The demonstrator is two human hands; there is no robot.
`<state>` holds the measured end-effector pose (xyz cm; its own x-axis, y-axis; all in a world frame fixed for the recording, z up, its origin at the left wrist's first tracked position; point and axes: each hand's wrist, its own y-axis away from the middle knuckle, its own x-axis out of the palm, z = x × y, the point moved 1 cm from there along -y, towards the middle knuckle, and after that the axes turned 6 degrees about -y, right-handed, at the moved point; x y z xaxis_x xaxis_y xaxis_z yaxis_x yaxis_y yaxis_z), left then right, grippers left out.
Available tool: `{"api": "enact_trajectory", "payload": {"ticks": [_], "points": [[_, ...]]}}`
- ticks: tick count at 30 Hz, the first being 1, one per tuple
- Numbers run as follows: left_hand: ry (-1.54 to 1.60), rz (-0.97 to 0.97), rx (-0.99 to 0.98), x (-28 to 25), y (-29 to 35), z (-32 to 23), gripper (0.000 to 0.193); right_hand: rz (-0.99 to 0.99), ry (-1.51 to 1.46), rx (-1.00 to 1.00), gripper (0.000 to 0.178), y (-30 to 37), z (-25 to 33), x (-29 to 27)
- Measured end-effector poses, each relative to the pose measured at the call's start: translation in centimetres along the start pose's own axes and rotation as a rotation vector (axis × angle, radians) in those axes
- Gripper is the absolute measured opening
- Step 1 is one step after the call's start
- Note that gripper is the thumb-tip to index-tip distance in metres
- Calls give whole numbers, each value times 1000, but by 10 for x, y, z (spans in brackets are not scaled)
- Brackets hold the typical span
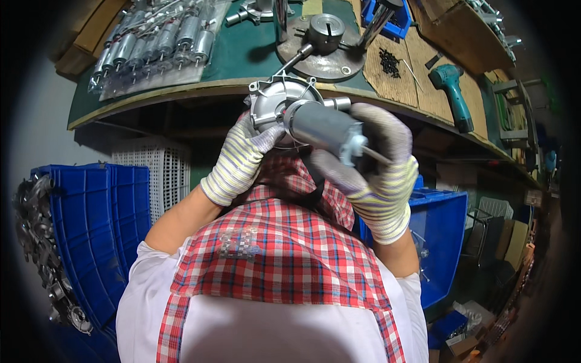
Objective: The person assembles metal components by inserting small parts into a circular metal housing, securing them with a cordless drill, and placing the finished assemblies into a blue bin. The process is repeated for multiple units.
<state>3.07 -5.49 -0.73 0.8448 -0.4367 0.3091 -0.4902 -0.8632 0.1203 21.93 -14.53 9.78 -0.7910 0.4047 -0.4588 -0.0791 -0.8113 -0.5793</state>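
Observation:
Just off the bench's front edge, I hold a round cast-metal housing (266, 106) with my left hand (236, 160), its gloved fingers closed on the rim. A grey cylindrical motor (324, 128) sits against the housing's middle and points to the lower right. My right hand (387, 181), also in a striped knit glove, curls round the motor's outer end, thumb below and fingers above. A pale blue-white end piece (353, 147) and a thin shaft (376, 155) show between those fingers. Part of the right fingers' contact is hidden behind the motor.
On the green bench (242, 60) stands a metal press fixture (327, 33). Several bagged motors (160, 42) lie at left. Black screws (390, 62) and a teal power driver (452, 94) rest on cardboard at right. Blue crates (100, 212) flank me.

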Motion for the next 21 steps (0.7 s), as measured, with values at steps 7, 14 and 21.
{"api": "enact_trajectory", "payload": {"ticks": [7,14,21], "points": [[68,3,-141,3,11,22,51,154,138,189,65,13,-19,23],[150,-24,-354,7,12,25,48,65,-63,212,45,63,-58,40],[102,74,-321,8,9,29,49,29,254,149,65,50,-62,48]]}}
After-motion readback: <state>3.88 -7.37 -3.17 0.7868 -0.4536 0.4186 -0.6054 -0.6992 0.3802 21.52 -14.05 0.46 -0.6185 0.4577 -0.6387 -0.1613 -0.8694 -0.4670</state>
